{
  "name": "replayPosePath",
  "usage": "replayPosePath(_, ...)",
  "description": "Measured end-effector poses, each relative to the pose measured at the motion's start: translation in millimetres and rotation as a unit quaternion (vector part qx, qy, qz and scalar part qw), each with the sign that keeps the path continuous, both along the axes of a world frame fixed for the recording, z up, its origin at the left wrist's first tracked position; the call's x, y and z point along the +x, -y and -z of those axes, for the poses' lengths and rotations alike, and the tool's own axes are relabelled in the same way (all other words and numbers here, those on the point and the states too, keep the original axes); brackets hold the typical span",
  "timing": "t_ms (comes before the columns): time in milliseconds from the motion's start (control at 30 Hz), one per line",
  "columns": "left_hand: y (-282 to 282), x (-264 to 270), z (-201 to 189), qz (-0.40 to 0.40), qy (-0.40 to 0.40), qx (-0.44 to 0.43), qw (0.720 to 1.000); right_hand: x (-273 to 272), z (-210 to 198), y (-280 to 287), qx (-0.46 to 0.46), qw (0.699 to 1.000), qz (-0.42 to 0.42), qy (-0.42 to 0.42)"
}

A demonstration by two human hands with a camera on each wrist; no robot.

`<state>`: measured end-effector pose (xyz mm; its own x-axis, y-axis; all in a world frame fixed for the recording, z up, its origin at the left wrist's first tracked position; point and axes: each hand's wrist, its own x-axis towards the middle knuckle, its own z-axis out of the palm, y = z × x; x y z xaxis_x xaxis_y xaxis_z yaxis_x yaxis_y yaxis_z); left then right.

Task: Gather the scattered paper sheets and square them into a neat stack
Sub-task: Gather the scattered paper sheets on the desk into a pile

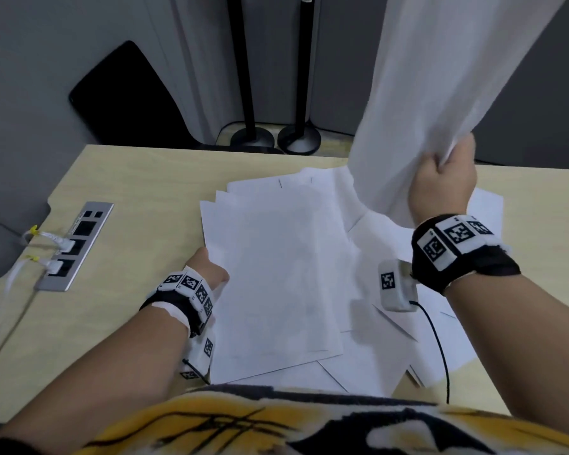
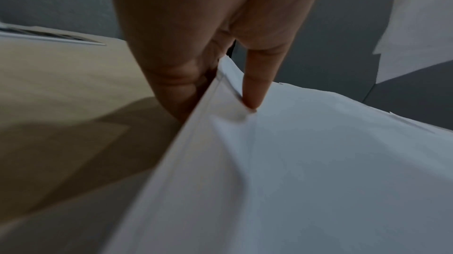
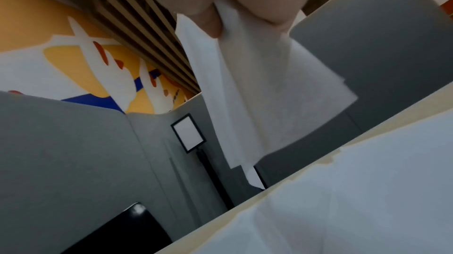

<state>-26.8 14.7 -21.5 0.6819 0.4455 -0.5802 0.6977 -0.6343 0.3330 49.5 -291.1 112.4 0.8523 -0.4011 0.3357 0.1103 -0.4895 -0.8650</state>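
**Across the tabletop, loose paper sheets**

Across the pale wood tabletop [image 1: 138,205], white paper sheets [image 1: 276,274] lie fanned and overlapping in front of you. Your left hand [image 1: 211,267] pinches the pile's left edge, thumb on top, fingers [image 2: 176,87] under. Your right hand [image 1: 440,185] grips a lifted sheaf [image 1: 440,93], fingers curled tight. A socket strip [image 1: 74,244] sits left; grey partitions [image 1: 30,77] surround.

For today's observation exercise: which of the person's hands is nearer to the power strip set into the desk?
Left. The left hand grips the paper pile's edge just beside the power strip; the right hand holds sheets aloft across the desk.
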Motion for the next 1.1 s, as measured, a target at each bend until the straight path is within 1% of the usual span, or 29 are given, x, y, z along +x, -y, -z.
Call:
replayPosePath(33,0,0,0,0.0,0.0,0.004,1.0,-1,0,-5,0.014,1.0,-0.018,0.004)
replayPosePath(100,-1,-1,0,-0.004,-0.005,0.002,1.0,-5,7,-14,0.051,0.997,-0.051,-0.024)
replayPosePath(167,-1,-2,-1,-0.002,-0.002,-0.007,1.0,-10,17,-21,0.093,0.989,-0.071,-0.088)
replayPosePath(200,-3,-2,1,-0.006,0.0,-0.015,1.0,-11,23,-23,0.089,0.984,-0.076,-0.135)
replayPosePath(233,-4,-4,2,-0.01,0.005,-0.024,1.0,-14,30,-25,0.062,0.976,-0.08,-0.194)
replayPosePath(267,-6,-5,4,-0.016,0.014,-0.033,0.999,-17,39,-26,0.013,0.962,-0.086,-0.26)
replayPosePath(333,-5,-8,3,-0.027,0.02,-0.058,0.998,-27,59,-26,-0.097,0.917,-0.109,-0.37)
replayPosePath(400,-7,-8,3,-0.032,0.032,-0.093,0.995,-38,77,-29,-0.162,0.873,-0.152,-0.435)
replayPosePath(467,-8,-7,3,-0.049,0.057,-0.111,0.991,-46,90,-33,-0.175,0.844,-0.179,-0.474)
replayPosePath(500,-7,-7,2,-0.064,0.069,-0.12,0.988,-49,96,-34,-0.182,0.838,-0.171,-0.485)
replayPosePath(567,-1,-7,-3,-0.08,0.094,-0.134,0.983,-50,104,-33,-0.212,0.838,-0.116,-0.489)
replayPosePath(600,0,-7,-5,-0.083,0.106,-0.131,0.982,-49,107,-32,-0.219,0.84,-0.102,-0.486)
replayPosePath(633,3,-7,-7,-0.091,0.121,-0.129,0.98,-49,110,-30,-0.219,0.84,-0.105,-0.485)
replayPosePath(733,9,-5,-11,-0.12,0.165,-0.164,0.965,-51,115,-27,-0.216,0.836,-0.164,-0.477)
replayPosePath(767,11,-4,-10,-0.114,0.164,-0.172,0.965,-53,115,-27,-0.217,0.835,-0.184,-0.47)
replayPosePath(833,15,-3,-8,-0.083,0.129,-0.16,0.975,-55,116,-29,-0.2,0.837,-0.211,-0.463)
replayPosePath(867,18,-2,-8,-0.067,0.109,-0.149,0.98,-55,116,-29,-0.181,0.84,-0.217,-0.464)
replayPosePath(933,21,1,-7,-0.045,0.101,-0.128,0.986,-53,116,-27,-0.146,0.845,-0.217,-0.466)
replayPosePath(1000,21,2,-7,-0.047,0.103,-0.132,0.985,-51,119,-22,-0.14,0.848,-0.196,-0.472)
replayPosePath(1033,19,3,-8,-0.043,0.097,-0.131,0.986,-49,122,-18,-0.147,0.85,-0.173,-0.475)
replayPosePath(1100,15,1,-11,-0.015,0.057,-0.126,0.99,-44,124,-11,-0.187,0.846,-0.105,-0.487)
